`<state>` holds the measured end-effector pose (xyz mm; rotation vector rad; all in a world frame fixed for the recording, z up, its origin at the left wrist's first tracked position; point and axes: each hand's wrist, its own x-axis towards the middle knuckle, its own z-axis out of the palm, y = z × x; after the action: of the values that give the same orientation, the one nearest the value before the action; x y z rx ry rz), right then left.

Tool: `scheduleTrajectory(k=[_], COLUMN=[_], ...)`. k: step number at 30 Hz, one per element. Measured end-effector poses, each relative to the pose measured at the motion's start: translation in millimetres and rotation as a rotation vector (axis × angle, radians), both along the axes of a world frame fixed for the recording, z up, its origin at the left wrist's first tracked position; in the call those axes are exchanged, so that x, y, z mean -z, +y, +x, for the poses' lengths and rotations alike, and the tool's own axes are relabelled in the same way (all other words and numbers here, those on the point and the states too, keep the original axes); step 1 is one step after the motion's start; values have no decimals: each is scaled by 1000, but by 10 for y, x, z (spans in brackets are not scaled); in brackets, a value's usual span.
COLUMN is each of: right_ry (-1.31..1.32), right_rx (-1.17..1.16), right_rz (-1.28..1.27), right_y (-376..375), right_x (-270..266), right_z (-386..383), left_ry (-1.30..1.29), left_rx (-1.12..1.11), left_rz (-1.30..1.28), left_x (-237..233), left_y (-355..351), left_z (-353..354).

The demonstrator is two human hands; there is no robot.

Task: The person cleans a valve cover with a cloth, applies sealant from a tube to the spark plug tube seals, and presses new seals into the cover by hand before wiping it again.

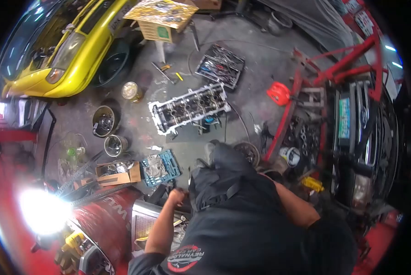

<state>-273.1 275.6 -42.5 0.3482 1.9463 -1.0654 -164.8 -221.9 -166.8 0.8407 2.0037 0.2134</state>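
Note:
My left hand [177, 197] is low beside my dark trousers, at the edge of a tray of metal parts. Its fingers look curled, but what they hold, if anything, is too small to make out. My right forearm [297, 204] reaches forward on the other side, and its hand is hidden behind my clothes. In front of my knees, an engine cylinder head [189, 108] lies raised on a support, its open valve side up. A blue tool case [160, 167] with a metal part on it is just ahead of my left hand.
A tool tray [221, 65] lies beyond the cylinder head. Buckets [105, 121] and a cardboard box [118, 173] stand on the left. To the right are a red jug [278, 93], a red metal frame [283, 130] and a car front [363, 133]. A yellow car [72, 68] is upper left.

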Motion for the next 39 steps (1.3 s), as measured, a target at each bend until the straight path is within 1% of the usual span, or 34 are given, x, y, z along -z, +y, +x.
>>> scheduleTrajectory(k=[2, 3, 4, 7, 10, 13, 15, 16, 17, 18, 19, 20, 22, 23, 24, 25, 26, 27, 28, 30, 31, 32, 33, 34, 35, 36, 38, 39], right_ry=[93, 128, 145, 69, 234, 461, 532, 573, 467, 345, 213, 143, 17, -47, -110, -173, -259, -345, -407, -350, -334, -304, -321, -328, -340, -316, -274, -261], right_rx=[86, 123, 155, 284, 371, 45, 27, 10, 299, 576, 839, 956, 1122, 1148, 1088, 1024, 985, 939, 879, 799, 752, 754, 707, 737, 767, 740, 677, 543], right_rz=[17, 47, 90, 303, 465, 548, 542, 536, 368, 193, 12, -85, -295, -326, -260, -199, -127, -49, 18, 15, 24, 21, -1, -40, -75, -86, -98, -90], right_y=[205, 283, 303, 302, 655, 975, 1125, 1206, 1277, 1250, 1259, 1420, 1984, 2263, 2544, 2824, 2956, 3123, 3256, 3629, 3877, 4054, 4168, 4239, 4279, 4264, 4166, 4064], right_x=[-11, -65, -170, -546, -157, 219, 449, 475, 496, 410, 358, 509, 1166, 1417, 1342, 1258, 1026, 807, 684, 457, 349, 319, 244, 136, 62, 63, 52, -24], right_z=[199, 223, 199, 8, 39, 9, -59, -196, -333, -512, -740, -882, -999, -1093, -1540, -1994, -2126, -2234, -2560, -3243, -3456, -3800, -4185, -4572, -4970, -5313, -5974, -6286], left_ry=[-15, -4, -167, -118, -163, -150, -158, -161, -174, -187, -192, -139, -28, -185, -336, -300, -252, -226, -139, -5, -20, -77, -57, -30, 45, -367, -370, -368], left_rx=[-200, -438, -825, -357, -651, -559, -494, -471, -448, -428, -412, -503, -694, -942, -1194, -1358, -1520, -1719, -1620, -1436, -1409, -1203, -1077, -955, -916, -1502, -1376, -1321], left_rz=[-72, -123, -223, -83, -165, -184, -103, -62, -33, -6, 23, 19, 17, -7, -15, -4, 21, -60, -170, -389, -422, -407, -383, -357, -333, -355, -293, -260], left_x=[39, 149, 107, -111, -312, -374, -432, -523, -634, -857, -976, -915, -731, -869, -1009, -996, -978, -1068, -1140, -1269, -1385, -1143, -831, -523, -399, -1042, -1012, -984], left_y=[-37, -16, 74, 318, 781, 1237, 1533, 1669, 1768, 1874, 1989, 2046, 2057, 2058, 2028, 1962, 1891, 1927, 1934, 2076, 2201, 2189, 2206, 2222, 2362, 2798, 3091, 3237], left_z=[-79, -125, -314, -793, -1261, -1824, -2257, -2511, -2752, -3016, -3301, -3494, -3849, -4074, -4346, -4402, -4467, -4519, -4611, -4543, -4565, -4397, -4259, -4126, -4072, -4536, -4654, -4699])
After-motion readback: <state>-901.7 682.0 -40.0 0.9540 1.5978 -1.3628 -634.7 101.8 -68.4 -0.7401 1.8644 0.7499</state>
